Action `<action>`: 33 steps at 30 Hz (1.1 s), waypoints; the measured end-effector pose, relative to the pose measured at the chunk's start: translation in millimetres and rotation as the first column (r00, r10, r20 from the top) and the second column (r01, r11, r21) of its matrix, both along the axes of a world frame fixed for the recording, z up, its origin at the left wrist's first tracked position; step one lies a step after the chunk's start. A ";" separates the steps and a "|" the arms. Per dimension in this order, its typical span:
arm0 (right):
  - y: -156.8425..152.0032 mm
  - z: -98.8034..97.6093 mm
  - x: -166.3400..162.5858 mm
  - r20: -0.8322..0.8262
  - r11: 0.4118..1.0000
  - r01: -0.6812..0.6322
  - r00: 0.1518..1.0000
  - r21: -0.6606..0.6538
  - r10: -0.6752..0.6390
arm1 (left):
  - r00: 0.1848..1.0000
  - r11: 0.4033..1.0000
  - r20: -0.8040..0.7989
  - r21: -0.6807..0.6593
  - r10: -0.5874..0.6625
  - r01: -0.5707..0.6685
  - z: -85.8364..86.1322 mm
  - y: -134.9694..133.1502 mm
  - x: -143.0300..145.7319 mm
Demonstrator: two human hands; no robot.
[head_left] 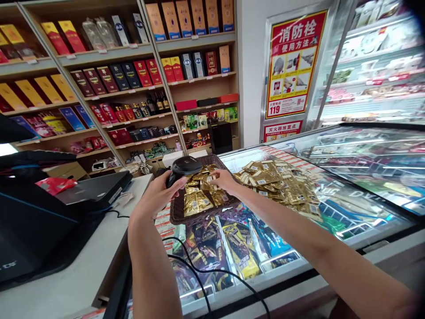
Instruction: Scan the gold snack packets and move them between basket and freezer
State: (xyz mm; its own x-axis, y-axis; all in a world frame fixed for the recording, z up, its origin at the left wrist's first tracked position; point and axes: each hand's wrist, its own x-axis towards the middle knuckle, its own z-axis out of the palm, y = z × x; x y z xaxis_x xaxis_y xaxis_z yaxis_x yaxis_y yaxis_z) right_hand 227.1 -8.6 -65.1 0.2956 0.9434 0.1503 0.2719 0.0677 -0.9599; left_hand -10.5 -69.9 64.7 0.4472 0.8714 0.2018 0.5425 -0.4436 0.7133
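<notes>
My left hand (156, 195) is wrapped around the handle of a black handheld barcode scanner (186, 165), its head held over the left side of a dark brown woven basket (199, 218). Inside the basket lie several shiny gold packets (195, 203). My right hand (224, 180) reaches into the basket from the right, with its fingers pinched at the edge of a gold packet (205, 182) that bears a white label. To the right of the basket, a loose pile of more gold packets (275, 180) is spread over the glass freezer lid (335, 181).
Black cables (199, 269) trail across the freezer's front. At left, a black checkout machine (36, 230) stands on a pale counter (79, 279). Shelves of boxed bottles (122, 77) line the back wall beside a red fire-hydrant poster (295, 62). A lit display fridge (378, 66) stands at right.
</notes>
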 end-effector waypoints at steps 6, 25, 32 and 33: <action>-66.6 2.5 68.4 -0.587 0.954 0.180 0.810 0.241 -0.005 | 0.994 0.994 -0.009 -0.036 -0.108 0.107 6.3 -7.2 16.7; -97.1 0.5 122.1 -0.452 0.999 -0.033 0.892 0.001 0.030 | 0.866 0.908 -0.280 -0.183 -0.415 0.376 -2.6 -12.1 60.3; -99.3 2.3 120.4 -0.495 0.998 -0.057 0.867 0.000 0.050 | 0.849 0.897 -0.289 -0.162 -0.441 0.411 -2.5 -12.6 62.7; -98.9 1.6 120.6 -0.503 0.998 -0.061 0.863 -0.002 0.051 | 0.851 0.896 -0.282 -0.166 -0.443 0.411 -2.8 -12.5 62.9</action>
